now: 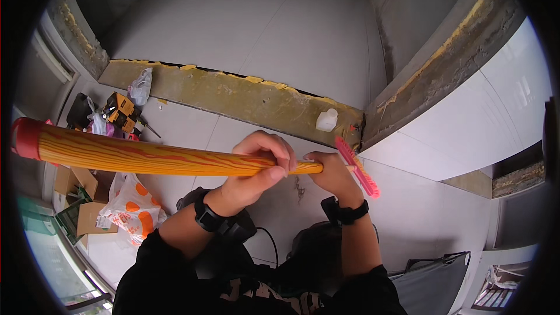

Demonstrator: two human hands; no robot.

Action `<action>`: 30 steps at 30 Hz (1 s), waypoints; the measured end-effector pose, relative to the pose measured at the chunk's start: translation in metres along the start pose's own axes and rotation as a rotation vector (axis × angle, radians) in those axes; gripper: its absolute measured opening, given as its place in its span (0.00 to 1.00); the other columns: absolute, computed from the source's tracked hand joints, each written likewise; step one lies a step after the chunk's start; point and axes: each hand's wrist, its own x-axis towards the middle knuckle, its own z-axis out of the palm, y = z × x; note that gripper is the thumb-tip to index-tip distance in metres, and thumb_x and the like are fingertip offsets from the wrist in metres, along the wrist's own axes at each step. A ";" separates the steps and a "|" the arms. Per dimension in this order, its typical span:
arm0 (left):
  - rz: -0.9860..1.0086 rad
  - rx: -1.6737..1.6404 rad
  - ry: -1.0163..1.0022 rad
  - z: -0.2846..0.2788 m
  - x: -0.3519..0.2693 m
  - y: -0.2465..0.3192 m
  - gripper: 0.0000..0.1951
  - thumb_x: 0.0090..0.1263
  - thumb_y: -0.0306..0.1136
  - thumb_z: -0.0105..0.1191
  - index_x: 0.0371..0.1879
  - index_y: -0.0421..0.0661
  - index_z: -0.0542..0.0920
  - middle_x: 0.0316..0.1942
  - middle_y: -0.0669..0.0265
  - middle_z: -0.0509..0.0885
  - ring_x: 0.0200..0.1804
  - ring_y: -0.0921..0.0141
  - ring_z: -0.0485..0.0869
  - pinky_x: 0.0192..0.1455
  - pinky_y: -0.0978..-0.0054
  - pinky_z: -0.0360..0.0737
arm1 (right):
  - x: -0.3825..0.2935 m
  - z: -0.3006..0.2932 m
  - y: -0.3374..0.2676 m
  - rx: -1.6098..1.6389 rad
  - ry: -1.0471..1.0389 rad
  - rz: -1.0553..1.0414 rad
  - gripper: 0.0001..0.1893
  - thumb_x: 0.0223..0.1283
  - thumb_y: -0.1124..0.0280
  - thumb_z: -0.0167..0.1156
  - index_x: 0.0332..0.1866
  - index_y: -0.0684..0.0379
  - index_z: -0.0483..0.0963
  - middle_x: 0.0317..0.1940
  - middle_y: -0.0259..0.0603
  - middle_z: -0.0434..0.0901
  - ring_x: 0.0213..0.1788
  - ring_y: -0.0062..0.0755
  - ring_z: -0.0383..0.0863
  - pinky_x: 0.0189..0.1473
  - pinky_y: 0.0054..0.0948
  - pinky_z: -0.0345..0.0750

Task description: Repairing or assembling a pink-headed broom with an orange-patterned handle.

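A long-handled floor brush with a yellow-and-red wood-grain handle [144, 154] slants across my view, its red end cap close to the camera at the left. My left hand [256, 173] curls its fingers and thumb around the handle near the middle of the view. Farther along, my right hand [336, 176] grips the handle just above the pink brush head [356, 167]. The bristles reach down toward the light tiled floor on the right; whether they touch it I cannot tell. Both wrists carry black straps.
A strip of bare sill [227, 96] with ragged yellow edges crosses the doorway, and a white plastic container [327, 120] stands on it. Boxes and tools [122, 111], a plastic bag [133, 205] and cardboard [92, 218] lie left. A grey folding item [431, 286] sits lower right.
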 end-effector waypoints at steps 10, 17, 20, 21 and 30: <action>-0.023 0.003 0.167 -0.035 0.023 0.004 0.10 0.65 0.33 0.43 0.22 0.52 0.61 0.13 0.74 0.63 0.17 0.78 0.61 0.32 0.76 0.63 | 0.014 0.023 0.065 -0.058 -0.422 0.290 0.24 0.47 0.49 0.64 0.37 0.63 0.79 0.28 0.52 0.80 0.36 0.50 0.79 0.42 0.38 0.74; 0.088 0.082 0.191 -0.020 0.013 0.033 0.10 0.66 0.33 0.42 0.21 0.53 0.61 0.12 0.76 0.63 0.14 0.80 0.59 0.28 0.77 0.60 | 0.008 0.046 0.039 0.032 -0.390 0.239 0.18 0.49 0.56 0.63 0.37 0.62 0.80 0.32 0.52 0.80 0.39 0.50 0.79 0.44 0.38 0.75; 0.180 0.115 0.125 -0.008 0.010 0.057 0.10 0.68 0.35 0.43 0.23 0.52 0.62 0.12 0.76 0.64 0.14 0.81 0.61 0.28 0.78 0.60 | 0.008 0.053 0.019 0.100 -0.383 0.132 0.17 0.50 0.57 0.63 0.36 0.62 0.80 0.32 0.50 0.81 0.40 0.49 0.79 0.44 0.37 0.75; 0.217 0.131 0.094 -0.010 0.007 0.066 0.10 0.69 0.35 0.44 0.23 0.52 0.62 0.12 0.77 0.65 0.14 0.81 0.61 0.28 0.78 0.60 | 0.009 0.054 0.009 0.103 -0.384 0.133 0.17 0.50 0.57 0.63 0.36 0.62 0.80 0.32 0.50 0.81 0.40 0.49 0.79 0.44 0.37 0.75; -0.095 -0.154 0.148 -0.052 0.027 0.009 0.11 0.68 0.33 0.42 0.22 0.53 0.61 0.13 0.76 0.62 0.16 0.79 0.59 0.32 0.76 0.59 | -0.005 0.011 0.054 -0.240 -0.454 0.417 0.20 0.44 0.56 0.64 0.34 0.64 0.80 0.28 0.52 0.80 0.36 0.49 0.80 0.40 0.38 0.75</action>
